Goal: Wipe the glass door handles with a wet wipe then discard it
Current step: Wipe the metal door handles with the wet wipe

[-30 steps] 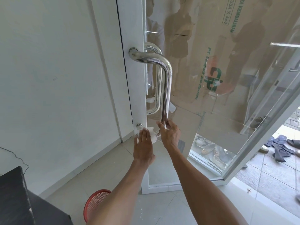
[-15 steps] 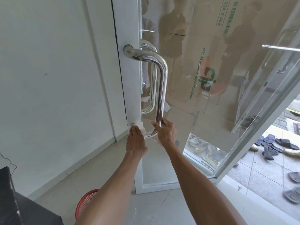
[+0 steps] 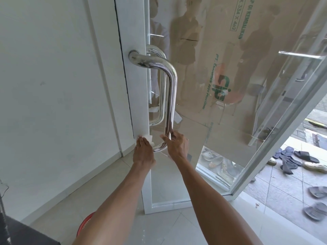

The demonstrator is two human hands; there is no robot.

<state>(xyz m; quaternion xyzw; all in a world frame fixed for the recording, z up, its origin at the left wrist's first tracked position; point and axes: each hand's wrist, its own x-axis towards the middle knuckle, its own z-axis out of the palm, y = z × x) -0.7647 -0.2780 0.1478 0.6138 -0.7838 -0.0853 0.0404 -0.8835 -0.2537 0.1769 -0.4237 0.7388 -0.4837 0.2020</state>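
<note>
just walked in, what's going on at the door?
A person is wiping the glass door's steel handle. The left hand presses a white wet wipe flat against the handle's lower mount, while the right hand grips its lower bend. A red basket sits on the floor nearby; the wipe is not yet discarded.

Door handle (image 3: 173,89): tubular metal, mirror-polished, dull smudges near upper mount; glass pane (image 3: 194,138): clear, smooth, strongly reflective; door frame (image 3: 136,94): white, matt; wet wipe (image 3: 149,138): white, thin, soft; cardboard (image 3: 221,20) behind glass: brown, matt paper board; floor tiles (image 3: 168,230): pale, smooth, slight sheen
</note>
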